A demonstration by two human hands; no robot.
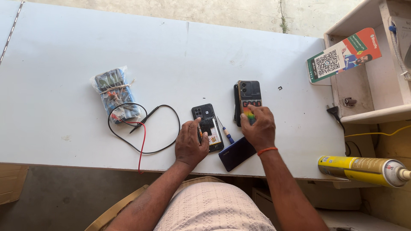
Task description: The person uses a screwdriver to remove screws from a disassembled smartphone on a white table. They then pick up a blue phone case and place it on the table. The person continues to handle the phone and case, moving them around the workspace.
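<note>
Left hand (pixel 190 145) lay curled on an opened black phone (pixel 207 126); right hand (pixel 257 127), fingers spread flat, pressed a glossy rainbow-printed phone back (pixel 248 95) against the smooth white bench (pixel 77 51).

Screwdriver (pixel 225 131) between two phones (pixel 207 127) (on table (pixel 64 55)).

left hand (pixel 190 143) on opened phone (pixel 207 126), right hand (pixel 258 126) touching stacked phones (pixel 248 99), white table (pixel 64 64)

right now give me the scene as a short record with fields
left hand: left hand rests on an opened phone with its back off
right hand: right hand presses on a phone with a colourful back
between them: small blue-handled screwdriver
near edge: dark blue phone
far left: wrapped bundle, black and red leads
surface: white table
</note>
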